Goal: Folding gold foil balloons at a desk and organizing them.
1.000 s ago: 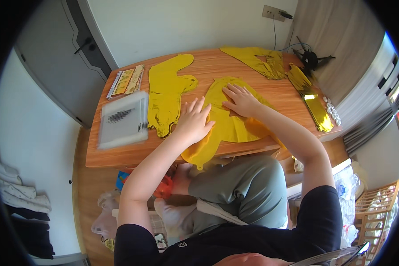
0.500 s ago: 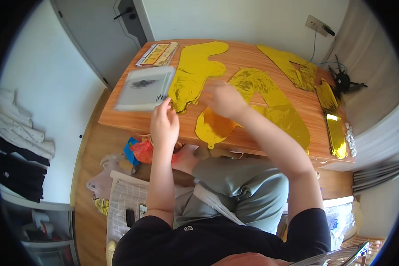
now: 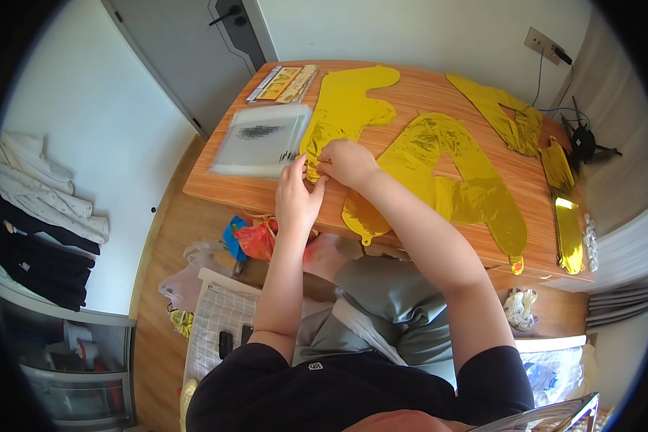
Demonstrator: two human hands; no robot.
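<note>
Flat gold foil letter balloons lie on a wooden table. My left hand and my right hand meet at the lower tip of the left gold balloon, pinching its edge between the fingers. A second gold letter balloon lies just right of my right forearm. Directly left of my hands rests a clear plastic bag with dark print.
A flat colourful packet is at the table's far left corner. More gold foil balloons and gold strips lie at the right side. Red and blue bags and a wire rack sit on the floor by my legs.
Both hands left the middle balloon and moved left to the left balloon's lower tip, where they now pinch it. My view swung left and down.
</note>
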